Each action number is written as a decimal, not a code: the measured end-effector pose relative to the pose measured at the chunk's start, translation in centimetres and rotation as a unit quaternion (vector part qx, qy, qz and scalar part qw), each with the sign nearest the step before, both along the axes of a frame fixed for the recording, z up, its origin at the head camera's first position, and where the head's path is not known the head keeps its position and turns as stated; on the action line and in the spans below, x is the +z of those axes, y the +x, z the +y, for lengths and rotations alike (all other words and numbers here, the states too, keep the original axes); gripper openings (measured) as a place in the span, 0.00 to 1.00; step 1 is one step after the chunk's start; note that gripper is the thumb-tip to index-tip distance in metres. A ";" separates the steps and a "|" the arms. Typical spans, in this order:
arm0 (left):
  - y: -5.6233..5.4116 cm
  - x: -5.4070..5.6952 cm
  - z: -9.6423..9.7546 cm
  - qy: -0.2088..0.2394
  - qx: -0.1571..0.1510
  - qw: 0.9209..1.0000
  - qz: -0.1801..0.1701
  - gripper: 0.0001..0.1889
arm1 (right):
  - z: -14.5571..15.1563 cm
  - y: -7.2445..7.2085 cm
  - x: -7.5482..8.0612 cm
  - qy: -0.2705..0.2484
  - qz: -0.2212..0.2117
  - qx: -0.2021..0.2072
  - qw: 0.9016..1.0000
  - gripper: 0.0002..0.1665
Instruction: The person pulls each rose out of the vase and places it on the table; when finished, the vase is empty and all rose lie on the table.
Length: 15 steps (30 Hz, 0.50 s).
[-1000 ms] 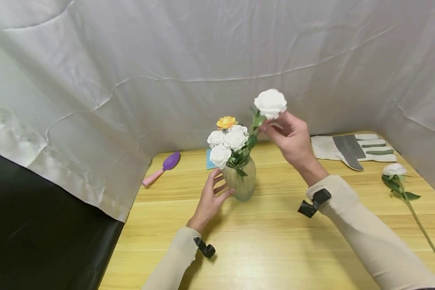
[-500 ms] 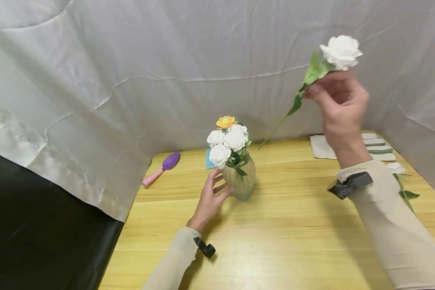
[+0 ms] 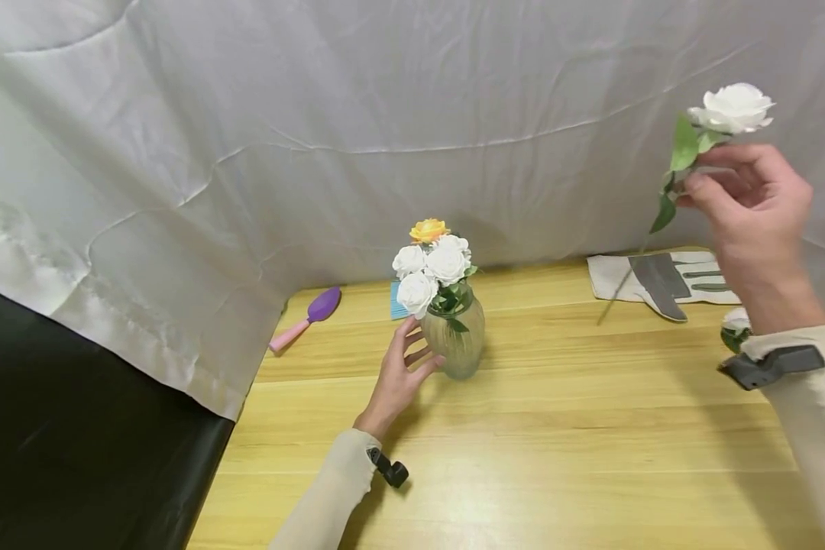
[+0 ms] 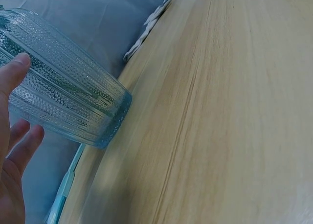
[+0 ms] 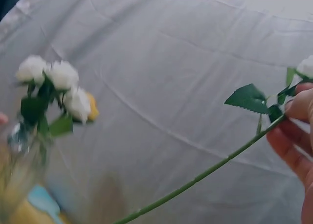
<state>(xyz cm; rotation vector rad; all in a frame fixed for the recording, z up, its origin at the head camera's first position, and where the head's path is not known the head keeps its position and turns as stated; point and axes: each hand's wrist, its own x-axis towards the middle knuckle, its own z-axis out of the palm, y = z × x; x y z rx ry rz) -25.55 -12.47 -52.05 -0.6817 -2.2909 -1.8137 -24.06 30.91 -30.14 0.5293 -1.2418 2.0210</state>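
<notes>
A ribbed clear glass vase stands upright on the table, holding several white roses and one yellow rose. My left hand steadies it from the left; in the left wrist view the thumb lies on the glass and the fingers curve round the far side. High on the right, my right hand pinches the stem of a single white rose just under the bloom. Its long green stem slants down to the left, away from the vase.
Another white rose lies on the table at the right, mostly hidden by my right wrist. Behind it is a white-and-grey work glove. A purple trowel with pink handle and a light-blue item lie near the grey curtain.
My right hand has lifted the white rose up out from beside the vase's bouquet and carried it to the far right, uncovering the glove. The left hand has stayed at the vase.
</notes>
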 end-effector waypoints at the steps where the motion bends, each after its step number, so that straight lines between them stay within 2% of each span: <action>1: 0.0 0.0 0.0 0.000 0.000 1.000 -0.001 0.44 | 0.7 0.3 -0.4 0.011 -0.019 0.016 1.000 0.17; 3: 0.0 0.0 -0.1 0.001 0.000 1.000 -0.002 0.45 | 2.1 1.0 -1.5 0.050 -0.062 0.034 0.996 0.18; 5: 0.0 0.0 -0.1 -0.001 0.000 1.000 -0.002 0.45 | 3.5 1.7 -2.7 0.129 -0.119 0.008 0.985 0.18; 7: -0.1 0.0 -0.1 0.000 0.000 1.000 -0.001 0.45 | 4.8 2.4 -4.0 0.217 -0.177 -0.030 0.959 0.19; 10: -0.2 0.1 -0.1 -0.001 -0.001 1.000 0.004 0.44 | 6.5 3.2 -6.1 0.339 -0.246 -0.091 0.903 0.18; 11: -0.2 0.1 -0.1 -0.001 -0.001 1.000 0.005 0.44 | 7.0 3.4 -6.9 0.363 -0.259 -0.096 0.890 0.18; 15: -0.2 -0.1 -0.1 -0.003 0.000 1.000 0.006 0.44 | 8.7 4.2 -9.9 0.407 -0.297 -0.076 0.861 0.18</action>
